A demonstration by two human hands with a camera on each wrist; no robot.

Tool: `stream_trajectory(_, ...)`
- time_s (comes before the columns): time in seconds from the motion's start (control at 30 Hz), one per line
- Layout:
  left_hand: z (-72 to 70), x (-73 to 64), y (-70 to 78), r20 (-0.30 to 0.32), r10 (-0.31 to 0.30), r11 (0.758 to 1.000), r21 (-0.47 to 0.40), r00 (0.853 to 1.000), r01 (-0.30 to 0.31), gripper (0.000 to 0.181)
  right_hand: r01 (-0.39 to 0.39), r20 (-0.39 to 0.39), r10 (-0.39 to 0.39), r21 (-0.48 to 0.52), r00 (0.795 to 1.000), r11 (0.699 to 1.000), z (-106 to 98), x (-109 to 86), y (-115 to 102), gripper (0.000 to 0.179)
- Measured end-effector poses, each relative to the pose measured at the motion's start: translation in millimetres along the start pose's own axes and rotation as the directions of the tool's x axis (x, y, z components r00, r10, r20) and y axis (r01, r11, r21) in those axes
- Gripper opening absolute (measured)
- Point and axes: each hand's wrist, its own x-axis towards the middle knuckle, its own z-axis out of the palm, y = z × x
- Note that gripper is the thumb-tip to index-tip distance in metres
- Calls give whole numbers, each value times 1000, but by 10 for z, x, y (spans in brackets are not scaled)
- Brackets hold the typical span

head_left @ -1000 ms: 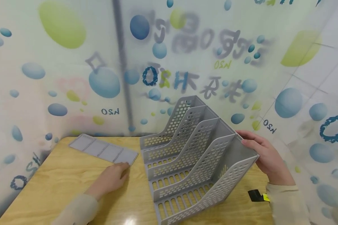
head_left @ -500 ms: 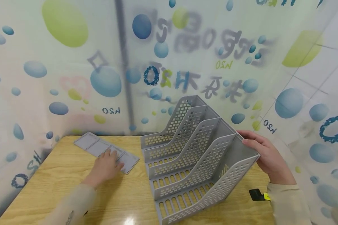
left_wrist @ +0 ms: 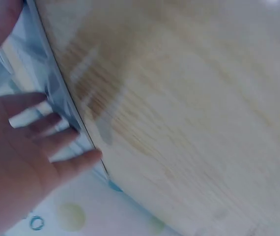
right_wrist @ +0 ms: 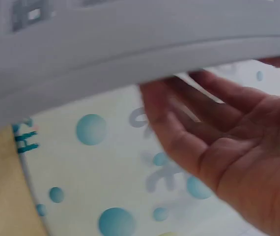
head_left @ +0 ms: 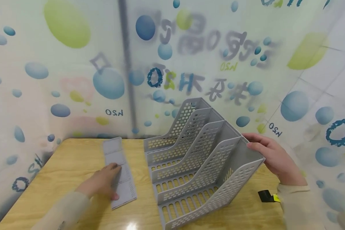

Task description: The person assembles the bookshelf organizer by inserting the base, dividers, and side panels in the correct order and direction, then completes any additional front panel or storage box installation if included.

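In the head view a grey plastic file rack (head_left: 189, 188) with several upright mesh dividers stands tilted on the table. My right hand (head_left: 271, 156) holds its upper back edge, thumb on the rim. The right wrist view shows the fingers of my right hand (right_wrist: 218, 128) reaching behind the rack's edge (right_wrist: 105, 69). Left of the rack lies a flat grey panel (head_left: 115, 156), marked off by cross lines. Across its near half rests my left hand (head_left: 102, 182). In the left wrist view my left hand (left_wrist: 27, 147) has straight, spread fingers at the panel's edge (left_wrist: 61, 88).
A black piece with a yellow tag (head_left: 265, 196) lies by my right sleeve. The wooden table (head_left: 60, 172) ends at the back against a patterned curtain (head_left: 166, 64), which also hangs along both sides.
The panel has turned from lying slantwise to pointing nearly toward me, its near end now closer. My left hand moved from its right corner onto its middle. Rack and right hand stay nearly still.
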Motion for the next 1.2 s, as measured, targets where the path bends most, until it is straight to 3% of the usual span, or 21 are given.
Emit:
stream_trajectory(0.07, 23, -78, 39, 18, 58, 998, -37, 998, -58, 119, -70, 1, 70, -90, 998, 993, -36, 33, -85, 38)
stream_trajectory(0.13, 46, -132, 64, 27, 105, 992, -68, 994, -103, 119, -159, -9, 161, -196, 987, 968, -51, 99, -176, 37)
stream_trajectory(0.23, 67, -149, 82, 13, 149, 986, -79, 989, -147, 118, -259, -43, 265, -405, 963, 877, -21, 239, -297, 50)
stream_trajectory(0.37, 91, -99, 76, -21, 157, 986, -56, 987, -158, 125, -256, 16, 309, -522, 951, 814, 60, 404, -368, 37)
stream_trajectory(0.47, 98, -69, 91, -3, 125, 990, -64, 992, -124, 127, -246, 63, 325, -527, 943, 814, 88, 448, -380, 25)
stream_trajectory(0.57, 120, -52, 126, 16, 103, 992, -71, 995, -102, 126, -262, 51, 340, -533, 939, 804, 65, 433, -382, 27)
stream_trajectory(0.83, 211, -21, 223, -11, 133, 990, -46, 991, -133, 125, -317, 7, 363, -471, 932, 823, -16, 354, -362, 34)
stream_trajectory(1.0, 210, -27, 281, 8, 110, 992, -55, 994, -110, 126, -282, 7, 326, -486, 945, 828, 44, 356, -351, 30)
stream_trajectory(1.2, 198, -48, 333, 16, 87, 994, -63, 996, -86, 120, -259, -17, 296, -532, 955, 806, 133, 371, -347, 25)
